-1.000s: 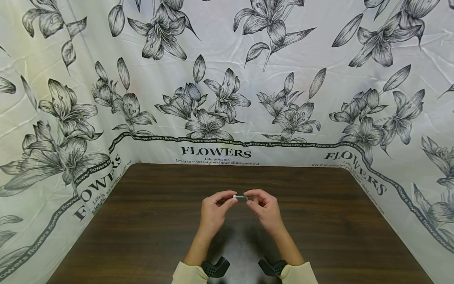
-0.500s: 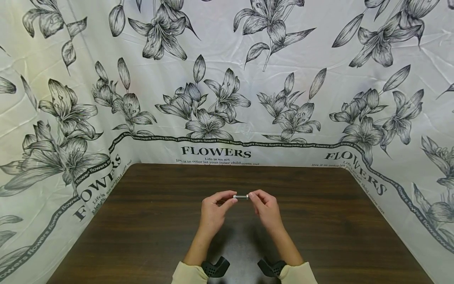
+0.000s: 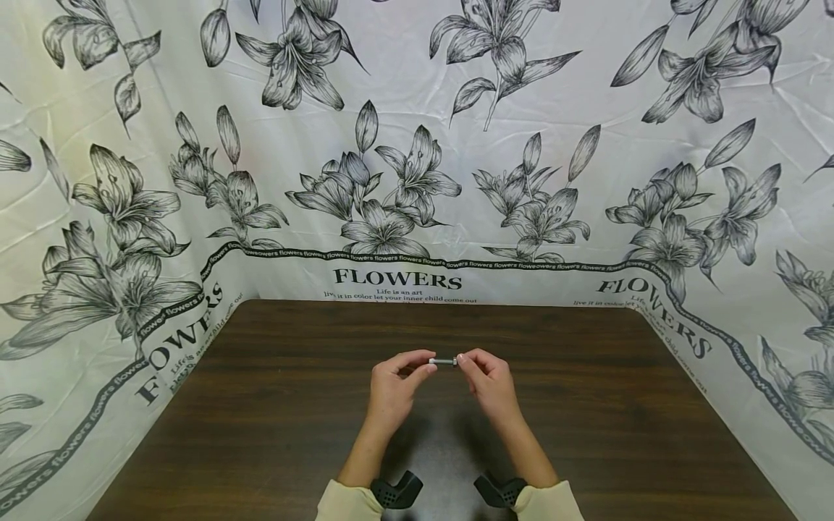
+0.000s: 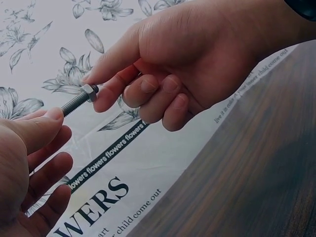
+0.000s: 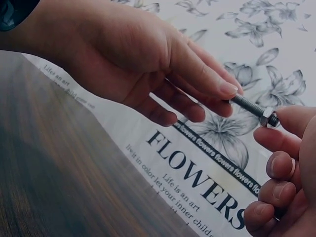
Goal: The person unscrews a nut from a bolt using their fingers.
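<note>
A grey threaded bolt (image 3: 443,361) is held level above the table, between both hands. My left hand (image 3: 389,394) pinches its left end between thumb and forefinger, hiding that end; the other fingers are loosely bent in the left wrist view. A silver hex nut (image 4: 89,93) sits on the thread close to the free tip, seen also in the right wrist view, where the bolt shaft (image 5: 248,105) shows bare between the nut and the left thumb. My right hand (image 3: 493,391) has thumb and forefinger on either side of the nut, pinching it, with the remaining fingers curled in.
The dark wooden table (image 3: 293,427) spreads beneath both hands. White cloth (image 3: 547,217) printed with black flowers and lettering hangs behind it and along both sides. A black device (image 3: 399,490) is strapped at the left wrist, and another (image 3: 498,490) at the right.
The right thumb and forefinger have drawn back a little to the right and come closer together, so more of the bolt and the nut shows. The left hand has stayed in place.
</note>
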The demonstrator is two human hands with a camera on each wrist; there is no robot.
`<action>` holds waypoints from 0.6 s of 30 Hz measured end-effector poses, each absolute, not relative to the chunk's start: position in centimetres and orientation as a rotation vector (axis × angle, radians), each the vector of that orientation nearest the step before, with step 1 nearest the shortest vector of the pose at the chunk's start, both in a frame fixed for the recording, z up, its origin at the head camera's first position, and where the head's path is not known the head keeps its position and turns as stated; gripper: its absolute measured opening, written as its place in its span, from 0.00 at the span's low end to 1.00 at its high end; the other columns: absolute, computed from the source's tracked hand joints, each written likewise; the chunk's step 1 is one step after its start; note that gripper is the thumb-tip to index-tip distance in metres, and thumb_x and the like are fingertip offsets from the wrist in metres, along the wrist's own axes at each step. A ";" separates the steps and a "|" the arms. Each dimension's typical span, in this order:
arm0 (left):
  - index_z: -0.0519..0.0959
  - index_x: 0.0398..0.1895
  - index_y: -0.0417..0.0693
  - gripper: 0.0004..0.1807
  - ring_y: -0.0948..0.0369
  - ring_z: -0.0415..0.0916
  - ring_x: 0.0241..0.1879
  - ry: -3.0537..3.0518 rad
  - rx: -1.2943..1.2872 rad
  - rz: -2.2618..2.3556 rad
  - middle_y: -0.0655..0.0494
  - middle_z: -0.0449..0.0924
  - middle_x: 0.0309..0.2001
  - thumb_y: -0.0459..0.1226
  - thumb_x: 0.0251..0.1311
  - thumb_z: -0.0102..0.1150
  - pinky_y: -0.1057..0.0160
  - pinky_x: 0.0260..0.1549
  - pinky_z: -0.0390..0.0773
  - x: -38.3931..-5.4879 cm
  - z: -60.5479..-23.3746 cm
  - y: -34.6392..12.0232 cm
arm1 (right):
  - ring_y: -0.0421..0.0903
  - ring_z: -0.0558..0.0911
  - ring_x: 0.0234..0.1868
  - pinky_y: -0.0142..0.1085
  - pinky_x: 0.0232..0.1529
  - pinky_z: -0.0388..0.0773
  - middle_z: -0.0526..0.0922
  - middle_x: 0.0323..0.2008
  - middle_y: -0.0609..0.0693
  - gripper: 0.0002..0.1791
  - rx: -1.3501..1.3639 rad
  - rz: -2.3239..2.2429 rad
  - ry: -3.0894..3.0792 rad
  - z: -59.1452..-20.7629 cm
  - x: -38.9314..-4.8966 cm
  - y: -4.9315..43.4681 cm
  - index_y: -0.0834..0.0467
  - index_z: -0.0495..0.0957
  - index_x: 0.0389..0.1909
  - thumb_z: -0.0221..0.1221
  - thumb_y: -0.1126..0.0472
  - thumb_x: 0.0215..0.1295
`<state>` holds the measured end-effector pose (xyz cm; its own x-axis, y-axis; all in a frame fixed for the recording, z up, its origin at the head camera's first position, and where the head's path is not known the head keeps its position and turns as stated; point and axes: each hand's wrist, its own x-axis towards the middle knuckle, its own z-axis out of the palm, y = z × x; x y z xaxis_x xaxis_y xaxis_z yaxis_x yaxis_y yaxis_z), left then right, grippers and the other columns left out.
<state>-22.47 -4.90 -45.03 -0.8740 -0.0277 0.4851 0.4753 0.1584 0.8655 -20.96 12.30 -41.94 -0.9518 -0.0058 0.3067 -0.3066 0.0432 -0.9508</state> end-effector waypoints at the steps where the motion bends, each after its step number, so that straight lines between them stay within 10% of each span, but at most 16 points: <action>1: 0.87 0.38 0.50 0.09 0.61 0.79 0.29 -2.050 -0.429 -1.765 0.60 0.85 0.33 0.33 0.52 0.71 0.57 0.28 0.79 -22.5 -45.0 -4.9 | 0.38 0.65 0.14 0.28 0.16 0.60 0.66 0.12 0.47 0.10 0.324 2.006 -2.096 -42.0 -21.0 12.3 0.71 0.78 0.30 0.57 0.69 0.68; 18: 0.86 0.38 0.37 0.08 0.60 0.78 0.29 -2.069 -0.390 -1.782 0.46 0.85 0.34 0.28 0.53 0.69 0.61 0.30 0.78 -20.5 -41.6 -4.7 | 0.38 0.67 0.16 0.28 0.17 0.64 0.69 0.16 0.47 0.06 0.379 2.010 -2.074 -41.7 -20.6 12.4 0.70 0.81 0.36 0.58 0.70 0.67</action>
